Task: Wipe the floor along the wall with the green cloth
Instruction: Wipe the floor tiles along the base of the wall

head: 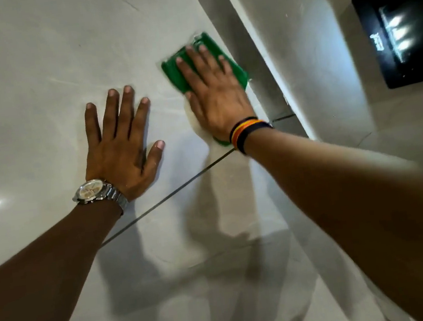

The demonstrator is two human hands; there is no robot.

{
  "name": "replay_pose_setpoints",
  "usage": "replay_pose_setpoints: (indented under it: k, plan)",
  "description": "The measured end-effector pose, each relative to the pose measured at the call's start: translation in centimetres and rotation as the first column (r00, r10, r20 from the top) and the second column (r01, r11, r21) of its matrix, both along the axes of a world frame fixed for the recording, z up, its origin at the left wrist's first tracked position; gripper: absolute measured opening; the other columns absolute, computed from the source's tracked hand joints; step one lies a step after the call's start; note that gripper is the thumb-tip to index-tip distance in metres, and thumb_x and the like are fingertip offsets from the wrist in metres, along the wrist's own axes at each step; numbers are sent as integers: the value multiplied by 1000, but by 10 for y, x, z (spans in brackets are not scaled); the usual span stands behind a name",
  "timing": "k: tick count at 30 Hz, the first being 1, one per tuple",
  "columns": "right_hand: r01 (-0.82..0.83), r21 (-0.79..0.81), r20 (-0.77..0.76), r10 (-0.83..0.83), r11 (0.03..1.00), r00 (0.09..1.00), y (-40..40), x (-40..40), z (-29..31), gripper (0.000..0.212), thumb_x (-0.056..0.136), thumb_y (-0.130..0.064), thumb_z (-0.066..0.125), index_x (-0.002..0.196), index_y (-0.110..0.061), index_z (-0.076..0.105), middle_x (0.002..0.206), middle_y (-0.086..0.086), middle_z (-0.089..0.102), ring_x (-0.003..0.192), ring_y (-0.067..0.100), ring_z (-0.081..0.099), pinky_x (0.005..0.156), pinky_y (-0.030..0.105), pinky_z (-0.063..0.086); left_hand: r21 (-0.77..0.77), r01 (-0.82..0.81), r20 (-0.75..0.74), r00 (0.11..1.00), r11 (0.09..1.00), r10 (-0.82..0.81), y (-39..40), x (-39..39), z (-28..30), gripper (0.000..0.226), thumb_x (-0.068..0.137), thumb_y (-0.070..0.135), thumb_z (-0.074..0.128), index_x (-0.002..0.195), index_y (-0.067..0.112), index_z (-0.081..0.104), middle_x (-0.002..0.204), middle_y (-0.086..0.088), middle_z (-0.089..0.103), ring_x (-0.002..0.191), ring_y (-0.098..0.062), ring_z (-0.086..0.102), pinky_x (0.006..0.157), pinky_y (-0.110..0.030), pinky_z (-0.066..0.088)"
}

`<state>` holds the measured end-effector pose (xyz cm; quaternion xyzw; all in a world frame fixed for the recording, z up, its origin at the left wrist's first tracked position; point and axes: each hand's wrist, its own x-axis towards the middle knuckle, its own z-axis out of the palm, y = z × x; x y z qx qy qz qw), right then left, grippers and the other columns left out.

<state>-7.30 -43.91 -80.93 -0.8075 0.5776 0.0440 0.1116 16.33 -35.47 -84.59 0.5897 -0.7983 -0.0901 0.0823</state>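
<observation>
The pale glossy tiled floor (pixel 33 62) meets the wall (pixel 323 40) on my right, where a black panel (pixel 402 30) hangs. The green cloth (pixel 176 74) lies flat, slightly blurred, just beside the skirting. My right hand (pixel 217 98) presses it, fingers spread flat. My left hand (pixel 121 150) rests splayed on bare tile, wearing a silver wristwatch (pixel 94 192).

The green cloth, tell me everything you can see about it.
The green cloth is a bright green, flat piece that looks soft, though motion blur hides its texture. It lies spread on the pale glossy tiled floor, right beside the grey skirting at the foot of the wall. The right hand, with striped bands at the wrist, presses flat on it, fingers spread, covering its middle; green shows past the fingertips and again near the wrist. The left hand rests on bare floor, apart from it.
</observation>
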Motion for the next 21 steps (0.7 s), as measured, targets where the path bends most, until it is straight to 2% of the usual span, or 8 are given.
replay_pose_setpoints:
  k: [3, 7, 9, 16, 21]
  plan:
    - [45, -41, -30, -47, 998, 998, 11, -25, 0, 61, 105, -41, 29, 163, -22, 18, 170, 19, 10, 158, 38, 7, 129, 52, 10, -10, -2, -6, 1000, 1000, 2, 1, 0, 0, 81, 106, 52, 42, 174, 12, 23, 183, -18, 13, 170, -40, 9, 134, -69, 6]
    - [297, 2, 14, -297, 955, 955, 103, -43, 1, 61, 106, -36, 38, 162, -19, 21, 170, 21, 12, 158, 36, 9, 127, 54, 16, -6, -12, -14, 1000, 1000, 12, 0, 0, 2, 82, 105, 54, 41, 174, 13, 23, 183, -17, 14, 170, -39, 10, 134, -68, 4]
    - [352, 22, -1, -352, 936, 936, 121, -44, 3, 62, 105, -34, 39, 162, -17, 21, 169, 22, 11, 158, 37, 8, 127, 55, 14, -16, -15, -26, 1000, 1000, 14, 0, 0, 1, 81, 106, 54, 40, 174, 12, 24, 182, -17, 15, 170, -40, 11, 134, -69, 6]
    - [356, -2, 61, -355, 934, 933, 52, -11, -5, 59, 104, -31, 37, 160, -15, 26, 168, 25, 13, 157, 40, 11, 129, 51, 9, 16, 1, -2, 1000, 1000, -1, 0, 0, 3, 82, 106, 55, 39, 175, 14, 19, 183, -16, 10, 170, -39, 6, 134, -69, 3]
    - [371, -12, 94, -368, 929, 925, 36, -2, -5, 57, 104, -16, 39, 159, -18, 28, 169, 20, 14, 158, 35, 12, 130, 49, 11, 12, 1, 7, 1000, 1000, -2, 0, 1, 3, 83, 105, 55, 39, 174, 13, 20, 183, -16, 10, 170, -40, 7, 134, -69, 5]
